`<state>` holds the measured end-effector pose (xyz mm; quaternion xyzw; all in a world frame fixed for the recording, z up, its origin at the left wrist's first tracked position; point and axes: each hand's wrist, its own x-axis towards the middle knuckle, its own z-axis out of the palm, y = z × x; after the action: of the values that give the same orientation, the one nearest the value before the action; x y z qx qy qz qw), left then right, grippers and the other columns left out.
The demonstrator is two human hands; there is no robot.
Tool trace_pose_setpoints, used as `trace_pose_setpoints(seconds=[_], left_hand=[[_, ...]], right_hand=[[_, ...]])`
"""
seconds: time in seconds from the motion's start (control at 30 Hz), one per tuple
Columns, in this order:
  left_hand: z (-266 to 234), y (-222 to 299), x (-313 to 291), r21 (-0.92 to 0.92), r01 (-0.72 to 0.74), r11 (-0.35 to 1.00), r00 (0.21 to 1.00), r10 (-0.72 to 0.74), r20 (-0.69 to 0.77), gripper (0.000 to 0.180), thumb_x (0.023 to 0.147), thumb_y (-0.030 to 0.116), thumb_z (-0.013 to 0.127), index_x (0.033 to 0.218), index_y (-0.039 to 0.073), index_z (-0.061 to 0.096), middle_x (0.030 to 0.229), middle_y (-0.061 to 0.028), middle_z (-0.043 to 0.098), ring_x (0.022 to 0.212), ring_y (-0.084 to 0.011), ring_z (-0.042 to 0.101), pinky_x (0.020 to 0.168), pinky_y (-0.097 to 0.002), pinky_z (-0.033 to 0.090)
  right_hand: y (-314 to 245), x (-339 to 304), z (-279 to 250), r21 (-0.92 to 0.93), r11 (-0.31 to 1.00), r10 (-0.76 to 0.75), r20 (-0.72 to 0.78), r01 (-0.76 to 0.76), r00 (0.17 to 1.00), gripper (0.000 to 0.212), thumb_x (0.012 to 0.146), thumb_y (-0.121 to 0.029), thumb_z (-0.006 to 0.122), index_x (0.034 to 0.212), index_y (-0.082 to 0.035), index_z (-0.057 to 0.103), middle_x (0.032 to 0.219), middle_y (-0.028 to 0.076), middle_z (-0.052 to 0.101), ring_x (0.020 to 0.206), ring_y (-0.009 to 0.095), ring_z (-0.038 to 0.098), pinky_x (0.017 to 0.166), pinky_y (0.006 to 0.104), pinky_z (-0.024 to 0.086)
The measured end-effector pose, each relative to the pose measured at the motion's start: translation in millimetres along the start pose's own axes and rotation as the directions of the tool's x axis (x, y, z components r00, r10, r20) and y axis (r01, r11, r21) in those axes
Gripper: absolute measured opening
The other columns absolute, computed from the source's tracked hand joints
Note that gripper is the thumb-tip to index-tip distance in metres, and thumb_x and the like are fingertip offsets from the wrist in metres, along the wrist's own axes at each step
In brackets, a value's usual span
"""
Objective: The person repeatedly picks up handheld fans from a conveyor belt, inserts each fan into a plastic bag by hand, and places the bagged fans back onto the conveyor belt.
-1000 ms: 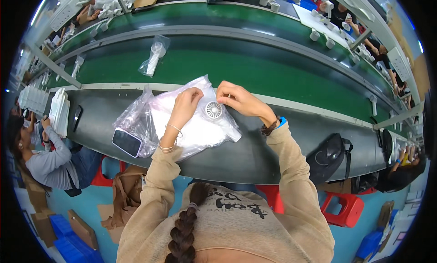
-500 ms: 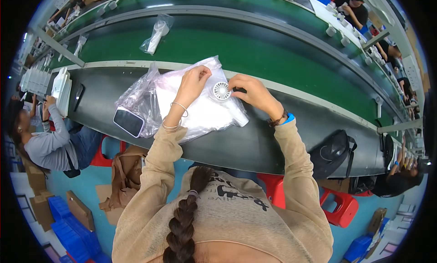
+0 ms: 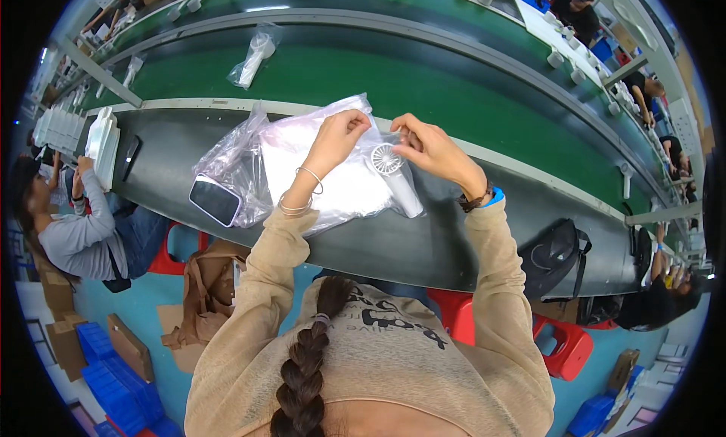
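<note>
While the two hands hover close together without touching, one white handheld fan (image 3: 395, 181) lies just below the right hand (image 3: 432, 147) and to the right of the left hand (image 3: 342, 140), among clear plastic bags (image 3: 352, 199) on the table (image 3: 439, 237). Thumb and fingers are curled inward on each hand; whether film is pinched between them cannot be told. Counted: one phone (image 3: 215, 201) on the bags' left side, one bagged fan (image 3: 255, 60) on the nearer green belt (image 3: 454, 97) opposite the hands, and one black backpack (image 3: 550, 261) at right; the bags cannot be counted. The fan has a round, spoked grille and smooth, tubular handle; the glossy film is crumpled at left, flatter and milky centrally.
</note>
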<state>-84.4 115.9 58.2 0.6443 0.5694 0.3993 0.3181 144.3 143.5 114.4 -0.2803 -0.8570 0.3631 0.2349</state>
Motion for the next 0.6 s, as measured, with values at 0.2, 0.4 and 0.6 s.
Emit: trace_pose_setpoints(seconds=[0.2, 0.4, 0.6], left_hand=[[10, 16, -9, -0.142, -0.006, 0.99, 0.972, -0.028, -0.235, 0.015, 0.092, 0.013, 0.065, 0.1, 0.0, 0.068, 0.092, -0.0088, 0.07, 0.084, -0.0162, 0.068, 0.076, -0.0288, 0.053], [22, 22, -63, -0.094, -0.089, 0.992, 0.993, 0.081, -0.091, 0.015, 0.092, 0.009, 0.063, 0.103, 0.0, 0.065, 0.096, -0.0106, 0.069, 0.086, -0.02, 0.068, 0.076, -0.0308, 0.053], [42, 32, -94, 0.188, -0.26, 0.947, 0.963, 0.268, -0.017, 0.01, 0.088, 0.003, 0.061, 0.098, 0.001, 0.064, 0.09, -0.0151, 0.063, 0.079, -0.032, 0.063, 0.071, -0.0366, 0.051]], right_hand=[[14, 6, -22, -0.201, 0.978, -0.09, -0.136, 0.062, 0.987, 0.009, 0.091, -0.009, 0.061, 0.095, -0.002, 0.057, 0.078, 0.008, 0.053, 0.069, 0.019, 0.049, 0.064, 0.0306, 0.043], [73, 50, -77, -0.144, 0.985, 0.032, -0.4, -0.097, 0.916, 0.013, 0.096, -0.014, 0.056, 0.101, -0.003, 0.056, 0.081, 0.016, 0.059, 0.07, 0.029, 0.053, 0.069, 0.034, 0.047], [178, 112, -109, -0.234, 0.961, -0.017, -0.589, -0.15, 0.808, 0.02, 0.092, -0.02, 0.06, 0.104, -0.004, 0.06, 0.088, 0.017, 0.067, 0.081, 0.033, 0.065, 0.075, 0.0397, 0.05]])
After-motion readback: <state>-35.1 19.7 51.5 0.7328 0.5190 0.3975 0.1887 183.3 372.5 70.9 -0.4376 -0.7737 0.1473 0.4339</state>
